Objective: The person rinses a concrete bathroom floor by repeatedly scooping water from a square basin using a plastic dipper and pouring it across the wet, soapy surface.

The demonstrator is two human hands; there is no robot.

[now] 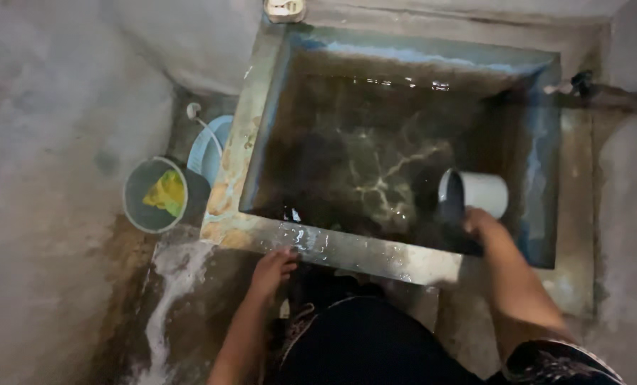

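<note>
Right hand point(484, 222) grips a white mug point(475, 194) over the water tank point(347, 251); left hand point(272, 271), fingers curled, rests at its wet rim, where it could slip.

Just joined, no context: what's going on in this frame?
A person stands at a concrete water tank filled with dark water. Their right hand holds a pale mug-shaped scoop over the water near the tank's right side. Their left hand rests at the wet front rim, holding nothing that shows. On the floor to the left sit a small bucket with a yellow cloth inside and a light blue basin. Foamy water runs along the floor.
</note>
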